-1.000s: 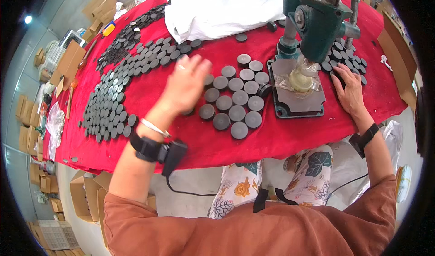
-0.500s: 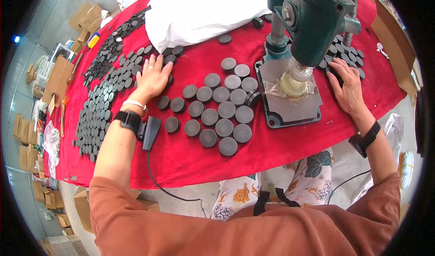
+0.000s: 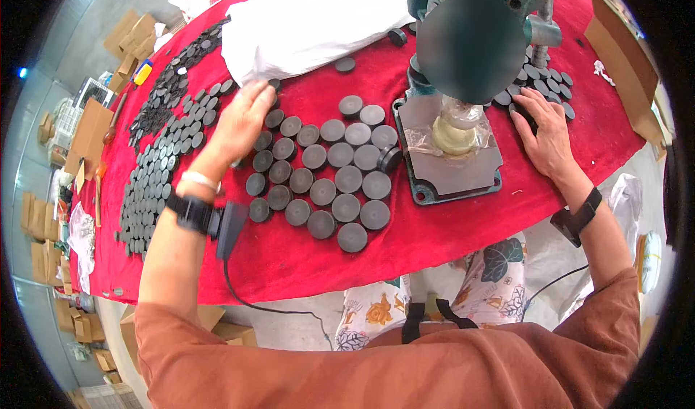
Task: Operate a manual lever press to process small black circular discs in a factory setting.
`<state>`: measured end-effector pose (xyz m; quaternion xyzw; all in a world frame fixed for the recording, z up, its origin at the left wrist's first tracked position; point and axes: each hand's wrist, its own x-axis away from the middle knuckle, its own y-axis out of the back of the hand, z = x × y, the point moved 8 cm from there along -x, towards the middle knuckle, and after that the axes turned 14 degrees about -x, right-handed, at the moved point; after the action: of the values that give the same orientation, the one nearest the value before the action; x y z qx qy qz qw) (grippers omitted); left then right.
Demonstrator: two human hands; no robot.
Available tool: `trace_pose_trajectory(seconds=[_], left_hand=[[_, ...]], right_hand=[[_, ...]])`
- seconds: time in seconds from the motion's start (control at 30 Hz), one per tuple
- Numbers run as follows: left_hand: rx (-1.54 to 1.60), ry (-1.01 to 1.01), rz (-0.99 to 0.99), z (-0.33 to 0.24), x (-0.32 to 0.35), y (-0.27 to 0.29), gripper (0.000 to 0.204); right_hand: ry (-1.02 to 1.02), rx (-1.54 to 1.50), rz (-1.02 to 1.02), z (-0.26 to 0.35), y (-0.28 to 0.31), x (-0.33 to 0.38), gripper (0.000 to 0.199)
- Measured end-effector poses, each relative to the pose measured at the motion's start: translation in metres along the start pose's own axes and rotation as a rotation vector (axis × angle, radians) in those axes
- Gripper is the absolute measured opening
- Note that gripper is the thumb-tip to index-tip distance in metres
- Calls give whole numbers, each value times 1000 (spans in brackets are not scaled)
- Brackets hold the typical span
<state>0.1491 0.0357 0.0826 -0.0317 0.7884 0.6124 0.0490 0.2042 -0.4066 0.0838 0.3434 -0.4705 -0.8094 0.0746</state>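
My left hand lies flat, fingers spread, over dark round discs on the red cloth, near the edge of a white bag. A cluster of larger grey-black round discs sits just right of that hand. My right hand rests palm down on a pile of small dark discs beside the green press. Under the press head stands a cream-coloured part on plastic film on the grey base plate. Whether either hand grips a disc is hidden.
Rows of several small black discs cover the left of the red table. Cardboard boxes stand on the floor at the left, and another box at the right. A cable hangs from my left wrist device.
My left hand has swung from the grey disc cluster leftward and then farther back toward the white bag. My right hand stays on the small discs by the press.
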Motion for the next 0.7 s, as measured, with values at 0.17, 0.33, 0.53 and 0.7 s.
trace_pose_trajectory(seconds=[0.17, 0.33, 0.53, 0.7], left_hand=[[-146, 108, 17, 21, -42, -25, 64], [-189, 5, 96, -4, -32, -36, 63], [-78, -176, 95, -60, 11, -32, 55], [-10, -222, 99, -77, 11, -27, 53]], right_hand=[[19, -4, -5, 0, 1, 0, 33], [30, -9, -17, -2, 1, 1, 32], [33, 3, -25, -1, 1, 0, 33], [40, 16, -27, -2, 1, 0, 34]])
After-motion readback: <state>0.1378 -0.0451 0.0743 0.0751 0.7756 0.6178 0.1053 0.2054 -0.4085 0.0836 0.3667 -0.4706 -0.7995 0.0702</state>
